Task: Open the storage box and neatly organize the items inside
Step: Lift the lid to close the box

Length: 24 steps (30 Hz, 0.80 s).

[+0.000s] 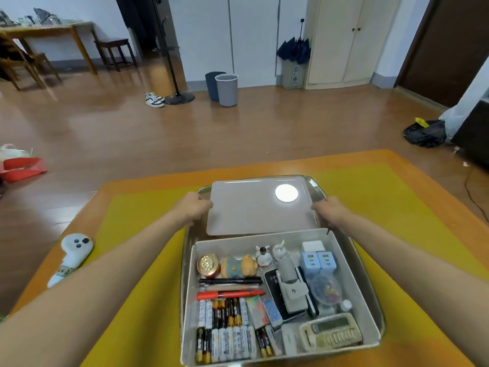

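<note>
Evenly bright indoor light from overhead. A round white glare spot reflects off the pale lid [260, 205]. Shadows are soft and faint. The wide-angle lens bends the edges; the distant room looks slightly soft.

Two bare forearms were seen, no sleeve, watch, ring or glove being worn on either, and the left hand [194, 207] and right hand [330, 211] were shown uncovered, with only knuckles and backs presented to the camera.
</note>
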{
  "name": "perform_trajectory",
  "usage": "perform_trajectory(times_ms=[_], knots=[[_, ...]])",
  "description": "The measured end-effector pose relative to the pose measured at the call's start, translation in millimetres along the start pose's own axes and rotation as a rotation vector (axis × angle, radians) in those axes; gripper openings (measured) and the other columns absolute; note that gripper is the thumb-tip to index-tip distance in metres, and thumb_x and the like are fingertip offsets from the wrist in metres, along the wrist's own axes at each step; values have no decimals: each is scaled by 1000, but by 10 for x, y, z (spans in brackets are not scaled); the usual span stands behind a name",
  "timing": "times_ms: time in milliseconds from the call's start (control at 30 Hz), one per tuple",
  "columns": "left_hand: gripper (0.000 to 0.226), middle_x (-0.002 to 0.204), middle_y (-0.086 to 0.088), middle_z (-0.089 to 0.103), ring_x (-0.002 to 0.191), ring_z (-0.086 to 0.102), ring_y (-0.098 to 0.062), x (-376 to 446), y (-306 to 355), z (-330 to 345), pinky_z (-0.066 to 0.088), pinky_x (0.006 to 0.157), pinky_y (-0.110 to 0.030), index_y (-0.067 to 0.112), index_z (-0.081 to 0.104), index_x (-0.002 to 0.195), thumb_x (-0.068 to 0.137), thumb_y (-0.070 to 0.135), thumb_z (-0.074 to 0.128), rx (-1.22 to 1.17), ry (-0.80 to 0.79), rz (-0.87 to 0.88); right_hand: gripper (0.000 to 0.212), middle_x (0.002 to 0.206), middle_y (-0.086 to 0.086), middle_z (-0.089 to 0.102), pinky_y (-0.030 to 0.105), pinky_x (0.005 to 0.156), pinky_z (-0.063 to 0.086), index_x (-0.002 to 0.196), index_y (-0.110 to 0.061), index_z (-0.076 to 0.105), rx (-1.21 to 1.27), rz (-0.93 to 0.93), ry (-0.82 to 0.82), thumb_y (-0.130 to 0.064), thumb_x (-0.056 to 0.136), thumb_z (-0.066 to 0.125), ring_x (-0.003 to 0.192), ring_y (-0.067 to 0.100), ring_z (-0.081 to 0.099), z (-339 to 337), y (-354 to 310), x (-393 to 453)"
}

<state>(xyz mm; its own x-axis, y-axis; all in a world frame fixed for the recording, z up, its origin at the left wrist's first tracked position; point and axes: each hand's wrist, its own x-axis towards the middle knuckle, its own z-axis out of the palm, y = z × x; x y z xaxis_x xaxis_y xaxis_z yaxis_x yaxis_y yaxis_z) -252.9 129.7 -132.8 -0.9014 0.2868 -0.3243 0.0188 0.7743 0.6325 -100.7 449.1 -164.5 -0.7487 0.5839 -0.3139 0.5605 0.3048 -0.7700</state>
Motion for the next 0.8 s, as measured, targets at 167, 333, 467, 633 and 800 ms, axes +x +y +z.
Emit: perform_trajectory(times_ms=[167,333,467,633,800], knots=[[24,76,-12,55,65,51,-26,451,-112,205,40,51,-27,1,56,93,91,25,57,86,-93,-95,17,84,7,52,30,59,38,108,-9,51,20,146,-32,-19,95,57,75,22,51,101,74,312],[25,96,-17,66,84,63,-28,637,-237,360,56,69,-37,-4,66,103,90,17,59,-32,-46,-79,16,83,11,56,28,57,42,107,-4,56,38,148,-41,-13,94,58,68,19,53,115,70,414],[17,89,-16,67,75,64,-26,648,-252,424,56,69,-38,-3,69,85,90,13,70,-114,27,-66,17,100,17,63,37,67,55,107,0,62,23,106,-14,-6,91,65,81,25,61,148,89,480],[26,73,-11,57,61,52,-21,549,-74,320,43,58,-31,8,56,73,89,13,76,-337,148,-57,25,106,14,63,38,89,51,116,0,67,154,5,169,-2,91,67,94,24,58,107,17,485],[25,71,-5,54,61,51,-16,184,162,77,43,56,-29,11,53,76,90,8,74,-466,211,49,55,122,13,56,37,97,50,144,0,45,293,-55,206,-7,94,65,109,27,60,-144,-161,147]])
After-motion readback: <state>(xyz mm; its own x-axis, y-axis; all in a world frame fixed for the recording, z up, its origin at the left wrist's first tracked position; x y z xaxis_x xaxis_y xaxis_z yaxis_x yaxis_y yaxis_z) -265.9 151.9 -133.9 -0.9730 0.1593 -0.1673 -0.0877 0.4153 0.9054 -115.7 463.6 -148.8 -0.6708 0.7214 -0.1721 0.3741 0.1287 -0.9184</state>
